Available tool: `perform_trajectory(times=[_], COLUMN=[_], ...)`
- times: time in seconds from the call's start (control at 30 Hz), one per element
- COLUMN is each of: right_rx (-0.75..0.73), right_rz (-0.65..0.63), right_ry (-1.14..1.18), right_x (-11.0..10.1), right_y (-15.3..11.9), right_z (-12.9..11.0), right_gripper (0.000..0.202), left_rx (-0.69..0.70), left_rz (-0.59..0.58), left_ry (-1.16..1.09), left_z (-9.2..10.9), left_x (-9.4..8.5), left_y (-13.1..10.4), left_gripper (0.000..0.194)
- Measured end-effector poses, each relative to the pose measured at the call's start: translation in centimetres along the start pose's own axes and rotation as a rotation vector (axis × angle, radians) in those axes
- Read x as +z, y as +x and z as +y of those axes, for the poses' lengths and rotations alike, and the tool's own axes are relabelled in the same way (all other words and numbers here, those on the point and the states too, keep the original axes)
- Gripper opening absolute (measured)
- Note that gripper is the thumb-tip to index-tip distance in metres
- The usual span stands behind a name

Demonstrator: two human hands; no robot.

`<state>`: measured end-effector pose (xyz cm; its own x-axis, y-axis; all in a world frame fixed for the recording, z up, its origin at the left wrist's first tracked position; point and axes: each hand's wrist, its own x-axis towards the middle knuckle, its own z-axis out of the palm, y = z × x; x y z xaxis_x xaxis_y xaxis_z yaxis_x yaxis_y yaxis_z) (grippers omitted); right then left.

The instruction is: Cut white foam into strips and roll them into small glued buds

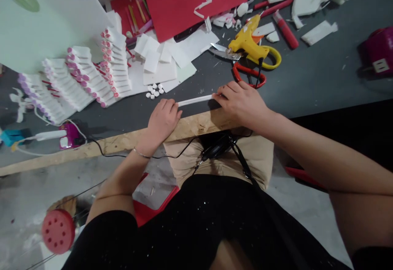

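Observation:
A narrow white strip (195,100) stretches just above or on the grey table near its front edge; I cannot tell which. At its left end, my left hand (165,118) has its fingers closed on it. My right hand (241,101) pinches the other end between thumb and fingers. Several small white round pieces (154,91) lie beyond my left hand. Past my right hand are scissors with red and yellow handles (270,58), partly under a yellow glue gun (247,40).
Rows of white folded pieces with pink and purple tips (118,63) stand at the left. White paper squares (153,57), a red sheet (187,3) and a red tube (285,29) lie farther back. A purple power block (72,135) with cords sits near the table's front edge (196,123).

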<state>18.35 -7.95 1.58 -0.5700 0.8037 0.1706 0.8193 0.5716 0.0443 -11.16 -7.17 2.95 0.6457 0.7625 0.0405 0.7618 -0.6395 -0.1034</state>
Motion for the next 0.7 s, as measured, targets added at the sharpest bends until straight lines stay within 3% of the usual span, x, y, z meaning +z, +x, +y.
perform_trajectory(times=[0.2,0.5,0.7], right_rx=[0.091,0.212,0.234], right_rz=[-0.054,-0.086,-0.092], right_ry=[0.02,0.119,0.122], right_x=[-0.5,-0.6,-0.8], right_y=[-0.3,-0.7,-0.7], right_z=[-1.3,-3.2,-3.5], right_gripper=[0.047,0.055,0.053], left_rx=[-0.068,-0.154,-0.19], left_rz=[-0.097,-0.232,-0.304], left_ry=[0.058,0.098,0.089], left_z=[1.7,3.8,4.3], left_x=[-0.8,-2.4,-3.0], left_y=[0.3,0.4,1.0], left_gripper=[0.035,0.058,0.06])
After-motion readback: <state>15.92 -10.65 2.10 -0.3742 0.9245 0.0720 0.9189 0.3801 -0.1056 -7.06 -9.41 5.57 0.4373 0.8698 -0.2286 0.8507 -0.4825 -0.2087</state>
